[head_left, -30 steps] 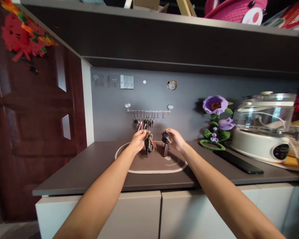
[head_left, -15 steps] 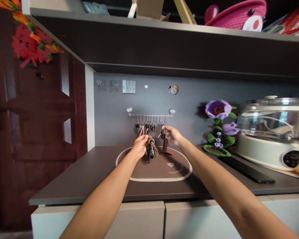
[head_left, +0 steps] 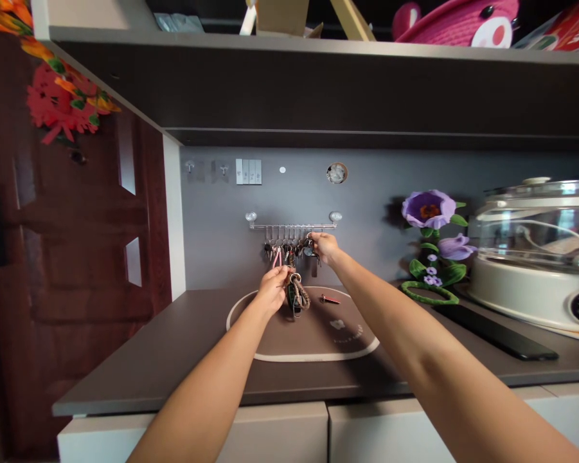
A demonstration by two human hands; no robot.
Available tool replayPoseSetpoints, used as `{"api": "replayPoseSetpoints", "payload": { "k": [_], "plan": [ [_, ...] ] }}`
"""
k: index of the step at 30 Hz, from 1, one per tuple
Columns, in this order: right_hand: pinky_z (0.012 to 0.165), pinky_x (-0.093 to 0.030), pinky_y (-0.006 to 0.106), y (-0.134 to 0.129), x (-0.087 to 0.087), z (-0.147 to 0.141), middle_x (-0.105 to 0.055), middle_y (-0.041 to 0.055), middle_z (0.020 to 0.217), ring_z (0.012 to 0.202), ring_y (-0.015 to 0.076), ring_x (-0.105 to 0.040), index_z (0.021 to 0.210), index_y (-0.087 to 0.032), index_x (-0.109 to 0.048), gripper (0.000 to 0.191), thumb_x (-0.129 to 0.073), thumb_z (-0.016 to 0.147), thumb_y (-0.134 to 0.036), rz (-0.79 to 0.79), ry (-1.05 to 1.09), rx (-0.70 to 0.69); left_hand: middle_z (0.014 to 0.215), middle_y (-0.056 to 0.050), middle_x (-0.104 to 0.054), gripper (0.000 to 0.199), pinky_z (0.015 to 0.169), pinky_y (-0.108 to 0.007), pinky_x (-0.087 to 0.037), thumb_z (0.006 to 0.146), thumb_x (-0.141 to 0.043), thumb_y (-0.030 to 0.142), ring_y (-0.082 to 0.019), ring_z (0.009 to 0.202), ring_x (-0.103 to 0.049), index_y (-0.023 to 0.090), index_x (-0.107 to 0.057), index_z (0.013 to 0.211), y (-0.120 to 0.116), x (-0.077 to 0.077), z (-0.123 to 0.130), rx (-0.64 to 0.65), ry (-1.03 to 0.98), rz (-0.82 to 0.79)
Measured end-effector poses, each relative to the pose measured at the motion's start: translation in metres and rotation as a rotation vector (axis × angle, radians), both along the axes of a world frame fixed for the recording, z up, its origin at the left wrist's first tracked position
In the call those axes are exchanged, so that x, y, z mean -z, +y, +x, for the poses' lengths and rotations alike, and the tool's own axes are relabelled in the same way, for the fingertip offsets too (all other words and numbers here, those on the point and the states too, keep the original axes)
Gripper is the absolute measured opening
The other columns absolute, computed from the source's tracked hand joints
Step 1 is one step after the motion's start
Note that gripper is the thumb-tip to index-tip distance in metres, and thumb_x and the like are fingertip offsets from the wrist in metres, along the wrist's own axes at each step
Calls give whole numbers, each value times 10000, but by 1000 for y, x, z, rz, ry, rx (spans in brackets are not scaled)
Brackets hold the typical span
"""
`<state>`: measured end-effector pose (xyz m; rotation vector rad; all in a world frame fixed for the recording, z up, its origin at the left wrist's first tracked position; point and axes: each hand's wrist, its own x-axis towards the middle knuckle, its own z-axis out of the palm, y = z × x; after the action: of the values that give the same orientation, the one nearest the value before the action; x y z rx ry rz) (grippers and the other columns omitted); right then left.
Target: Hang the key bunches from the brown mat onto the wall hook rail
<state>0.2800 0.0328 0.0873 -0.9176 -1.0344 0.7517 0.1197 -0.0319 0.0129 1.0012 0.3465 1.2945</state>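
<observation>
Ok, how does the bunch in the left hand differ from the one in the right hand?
Left bunch hangs lower, in front of the mat's middle as seen here; right bunch is up at the hook rail.
Left bunch shows a thick brown braided loop; right bunch shows small dark pieces and no such loop.
Both are held in the fingers.

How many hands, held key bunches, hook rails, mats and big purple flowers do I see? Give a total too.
Hands: 2 (left hand, right hand)
Held key bunches: 2 (left bunch, right bunch)
Hook rail: 1
Mat: 1
Big purple flowers: 2 (upper bloom, lower bloom)
Total: 8
</observation>
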Motion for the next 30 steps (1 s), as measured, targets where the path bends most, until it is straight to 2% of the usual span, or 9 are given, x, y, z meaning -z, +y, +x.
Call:
{"api": "replayPoseSetpoints", "payload": {
  "k": [5, 9, 11, 16, 19, 23, 26, 30],
  "plan": [
    [468, -369, 212, 12, 1, -3, -507, -41, 452, 442, 82, -440, 595, -159, -551, 101, -604, 603, -245, 31, -5, 178, 597, -27, -590, 132, 541, -231, -436, 680, -633, 206, -97, 508, -537, 105, -548, 688, 2, 0, 1, 1, 0, 2],
    [569, -393, 243, 15, 2, -5, -609, 2, 586, 578, 132, -517, 612, -160, -614, 109, -578, 591, -261, 44, -177, 414, 585, -23, -584, 160, 532, -233, -432, 665, -650, 228, -99, 500, -534, 108, -545, 680, 1, -1, 0, 2, 14, 12],
    [607, -395, 256, 16, 3, -5, -634, 17, 639, 635, 154, -536, 628, -163, -632, 136, -558, 598, -273, 58, -269, 469, 571, -21, -580, 161, 527, -236, -430, 668, -647, 233, -103, 495, -535, 110, -543, 678, 0, -2, 0, 3, 20, 16],
    [672, -385, 274, 18, 8, -3, -638, 24, 694, 677, 165, -536, 687, -170, -646, 182, -516, 634, -285, 87, -371, 496, 544, -20, -573, 130, 514, -246, -427, 696, -613, 219, -113, 475, -539, 112, -541, 685, -3, -4, -1, 3, 33, 10],
    [684, -381, 267, 17, 11, -4, -627, 26, 754, 677, 148, -521, 790, -178, -619, 202, -512, 651, -277, 118, -377, 514, 544, -17, -572, 128, 519, -246, -430, 698, -612, 217, -107, 466, -533, 111, -542, 685, -4, -5, -1, 6, 32, 2],
    [639, -375, 248, 12, 16, -6, -579, 5, 699, 598, 125, -481, 880, -196, -541, 238, -529, 650, -256, 83, -357, 555, 578, -22, -585, 134, 551, -247, -443, 686, -628, 220, -101, 492, -539, 110, -551, 690, -3, -4, -1, 3, 25, 3],
    [629, -371, 239, 10, 20, -6, -540, -15, 655, 585, 118, -468, 873, -201, -506, 225, -529, 658, -266, 67, -325, 540, 572, -21, -584, 122, 546, -242, -445, 696, -619, 212, -101, 495, -542, 109, -553, 693, -3, -4, -2, 3, 24, 7],
    [621, -374, 232, 12, 27, -4, -509, -38, 641, 579, 110, -466, 942, -205, -465, 311, -538, 649, -280, 87, -276, 454, 561, -18, -579, 97, 533, -228, -442, 713, -598, 186, -94, 491, -539, 103, -554, 690, -4, -5, -2, -4, 25, 0]
  ]
}}
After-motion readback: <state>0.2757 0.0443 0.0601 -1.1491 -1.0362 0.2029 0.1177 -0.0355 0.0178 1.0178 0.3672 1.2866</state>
